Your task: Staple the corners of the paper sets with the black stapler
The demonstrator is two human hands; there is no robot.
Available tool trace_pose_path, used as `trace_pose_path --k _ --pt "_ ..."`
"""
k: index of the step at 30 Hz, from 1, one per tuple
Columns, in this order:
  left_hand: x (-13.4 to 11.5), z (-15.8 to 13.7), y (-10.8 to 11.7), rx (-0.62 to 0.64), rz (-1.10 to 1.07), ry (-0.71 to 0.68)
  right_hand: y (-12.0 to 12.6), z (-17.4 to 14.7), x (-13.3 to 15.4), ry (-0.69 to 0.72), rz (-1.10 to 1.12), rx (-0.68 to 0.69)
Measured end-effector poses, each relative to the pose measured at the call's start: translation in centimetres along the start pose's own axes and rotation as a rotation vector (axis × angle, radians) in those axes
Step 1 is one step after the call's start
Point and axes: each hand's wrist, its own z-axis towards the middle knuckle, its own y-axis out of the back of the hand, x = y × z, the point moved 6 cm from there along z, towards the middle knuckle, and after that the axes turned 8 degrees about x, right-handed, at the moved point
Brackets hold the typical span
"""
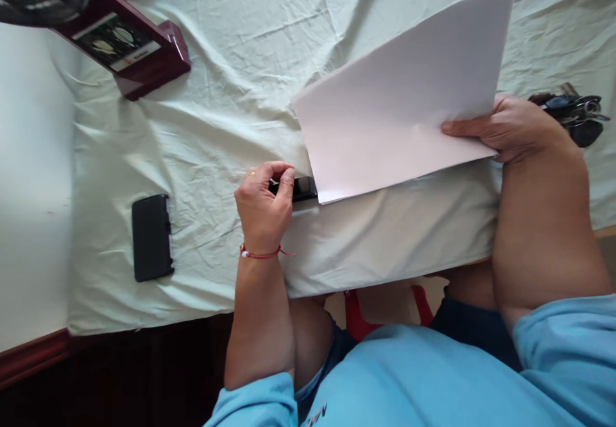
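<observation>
My right hand [517,125] grips a stack of white paper sheets [404,99] by its right edge, thumb on top and the other fingers hidden beneath. The stack is tilted over the cloth. At its near left corner is a narrow, glossy black stapler [304,188], partly covered by my left hand [264,199]. The left hand is closed around the stapler's left end, thumb and forefinger close together. The stapler's right end meets the paper's edge; whether the paper lies inside its jaw cannot be made out.
A pale green cloth [212,138] with wrinkles covers the table. A black phone [152,237] lies at the left. A dark red fan base [154,61] stands at the back left, near the white wall [33,189]. Keys [577,112] lie beyond my right wrist.
</observation>
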Motion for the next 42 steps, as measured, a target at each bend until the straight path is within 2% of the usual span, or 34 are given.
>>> trace_pose_path --k 6,16,21,30,38,42 --pt "0.0 0.0 -0.3 0.007 -0.008 -0.003 -0.3 0.5 -0.4 0.017 0.009 -0.011" --pt "-0.8 0.0 0.0 0.1 -0.197 -0.084 -1.0 1.2 -0.8 0.046 0.089 0.046" --pt "-0.4 0.2 -0.1 0.144 -0.191 -0.027 -0.8 1.4 -1.1 0.053 0.075 0.057" --pt "-0.8 0.7 -1.1 0.327 -0.133 0.066 -0.9 2.3 -2.3 0.061 0.174 0.092" --pt "-0.5 0.4 -0.4 0.217 -0.255 0.145 -1.5 1.0 -0.2 0.177 0.285 -0.025" --pt "-0.2 0.4 0.1 -0.046 -0.393 0.139 -1.2 1.0 0.4 0.256 0.37 -0.086"
